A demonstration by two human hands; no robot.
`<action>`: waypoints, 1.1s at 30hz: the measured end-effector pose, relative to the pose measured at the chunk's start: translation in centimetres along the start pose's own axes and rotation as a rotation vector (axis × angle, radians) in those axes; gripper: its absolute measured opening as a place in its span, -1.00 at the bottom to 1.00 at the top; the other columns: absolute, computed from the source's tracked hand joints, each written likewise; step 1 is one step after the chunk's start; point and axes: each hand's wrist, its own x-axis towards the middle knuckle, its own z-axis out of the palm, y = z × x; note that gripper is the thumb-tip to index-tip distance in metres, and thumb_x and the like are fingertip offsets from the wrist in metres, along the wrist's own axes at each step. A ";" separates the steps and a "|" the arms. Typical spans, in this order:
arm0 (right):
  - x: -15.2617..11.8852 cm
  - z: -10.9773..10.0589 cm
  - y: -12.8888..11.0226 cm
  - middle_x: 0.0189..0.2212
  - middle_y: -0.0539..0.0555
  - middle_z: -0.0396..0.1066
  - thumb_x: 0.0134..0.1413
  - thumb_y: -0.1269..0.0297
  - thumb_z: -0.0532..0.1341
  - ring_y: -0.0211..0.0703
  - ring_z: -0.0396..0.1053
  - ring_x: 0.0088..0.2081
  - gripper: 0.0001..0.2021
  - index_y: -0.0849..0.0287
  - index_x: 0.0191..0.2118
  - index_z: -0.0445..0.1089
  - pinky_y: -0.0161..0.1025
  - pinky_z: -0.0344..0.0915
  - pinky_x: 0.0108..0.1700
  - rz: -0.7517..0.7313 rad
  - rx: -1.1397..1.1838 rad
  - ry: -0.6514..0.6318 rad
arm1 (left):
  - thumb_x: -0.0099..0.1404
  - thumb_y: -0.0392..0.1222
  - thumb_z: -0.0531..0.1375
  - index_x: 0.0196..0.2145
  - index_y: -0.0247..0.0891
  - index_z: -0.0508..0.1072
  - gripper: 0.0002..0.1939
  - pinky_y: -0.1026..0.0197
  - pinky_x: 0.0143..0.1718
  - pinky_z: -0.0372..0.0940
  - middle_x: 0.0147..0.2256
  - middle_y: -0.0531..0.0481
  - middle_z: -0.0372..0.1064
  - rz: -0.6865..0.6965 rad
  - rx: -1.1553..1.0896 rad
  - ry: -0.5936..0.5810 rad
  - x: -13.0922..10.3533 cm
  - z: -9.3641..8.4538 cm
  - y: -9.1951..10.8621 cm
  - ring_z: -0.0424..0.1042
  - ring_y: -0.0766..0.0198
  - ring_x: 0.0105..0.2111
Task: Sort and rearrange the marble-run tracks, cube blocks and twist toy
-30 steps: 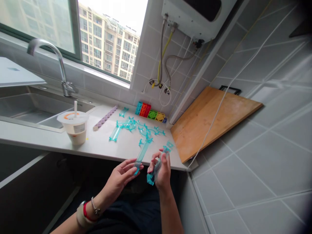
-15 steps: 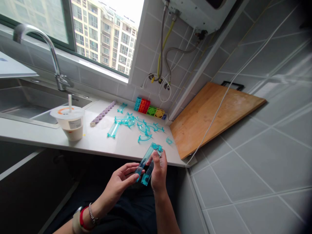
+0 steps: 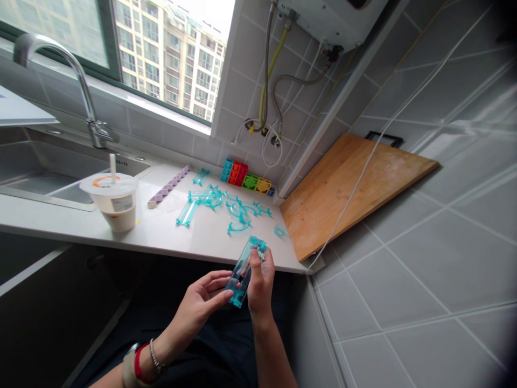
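Two straight translucent teal track pieces (image 3: 241,265) lie side by side, almost together, in front of the counter edge. My left hand (image 3: 208,293) pinches their lower end between thumb and fingers. My right hand (image 3: 260,277) is wrapped round their upper right side, thumb on top. Beyond my hands, more teal track pieces (image 3: 239,227), straight and curved, lie loosely grouped on the white counter (image 3: 153,236). One small square teal piece (image 3: 279,231) sits apart, to the right.
A lidded drink cup with a straw (image 3: 117,207) stands left, beside the sink (image 3: 24,161). Behind the pieces are a purple zigzag strip (image 3: 169,186) and colored blocks (image 3: 236,173). A wooden board (image 3: 351,188) leans at right, with a white cord (image 3: 359,183) across it.
The two teal track pieces, spread apart at the lower end before, have come together in my hands. Both hands keep their grip. The whole view has shifted slightly.
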 end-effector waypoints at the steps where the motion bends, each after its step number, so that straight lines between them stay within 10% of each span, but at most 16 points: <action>1: 0.1 0.0 0.0 -0.57 -0.15 0.23 0.33 -0.06 0.20 -0.33 0.18 -0.56 -0.67 0.11 -0.26 0.28 -0.38 0.23 -0.48 0.006 0.007 -0.002 | 0.18 -0.08 0.48 0.02 -0.20 0.56 -0.53 0.11 -0.07 0.52 -0.01 -0.22 0.59 -0.003 0.003 -0.003 0.0 0.0 0.0 0.57 -0.05 0.01; 33: -0.1 -0.3 -0.9 -0.57 -0.15 0.22 0.38 -0.08 0.11 -0.31 0.16 -0.56 -0.64 0.12 -0.29 0.26 -0.32 0.20 -0.43 -0.067 0.006 0.107 | 0.20 0.05 0.45 -0.06 -0.30 0.55 -0.53 0.18 -0.15 0.43 -0.16 -0.17 0.59 -0.142 0.079 -0.226 0.6 -0.2 -1.1 0.59 0.04 -0.13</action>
